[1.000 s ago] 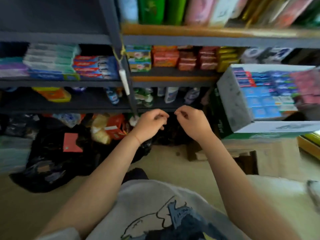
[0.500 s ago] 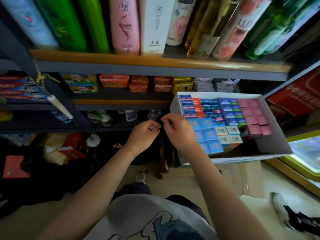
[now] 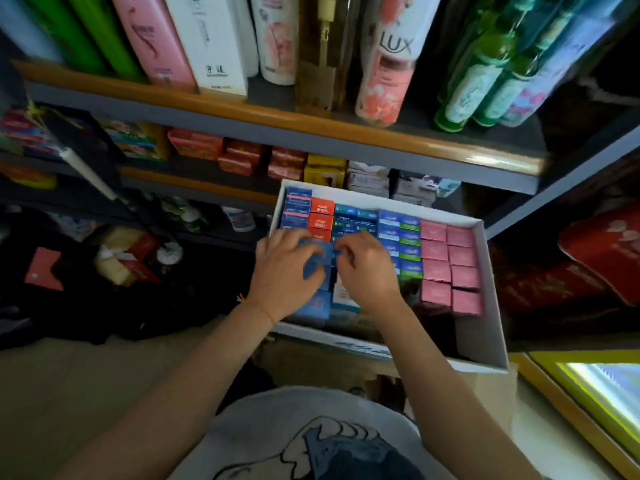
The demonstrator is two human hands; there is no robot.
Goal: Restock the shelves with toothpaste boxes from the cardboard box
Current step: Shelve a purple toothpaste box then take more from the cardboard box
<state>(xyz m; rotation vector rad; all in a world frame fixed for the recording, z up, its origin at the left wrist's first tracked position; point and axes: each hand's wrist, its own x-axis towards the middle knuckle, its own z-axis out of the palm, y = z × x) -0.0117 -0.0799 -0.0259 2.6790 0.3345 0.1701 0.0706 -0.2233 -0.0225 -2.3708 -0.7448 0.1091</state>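
Both hands reach into the white cardboard box (image 3: 485, 327). The left hand (image 3: 282, 275) and right hand (image 3: 367, 268) curl their fingers around blue toothpaste boxes (image 3: 317, 263), which stand on end, tops facing up. Beyond, the shelves (image 3: 277, 119) hold bottles.

Toothpaste boxes (image 3: 433, 251) stood packed in the cardboard box (image 3: 485, 327), below the bottle shelf (image 3: 277, 116), both hands over them.

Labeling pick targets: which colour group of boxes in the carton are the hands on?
The plain blue boxes in the carton's near-left; left hand and right hand meet there.
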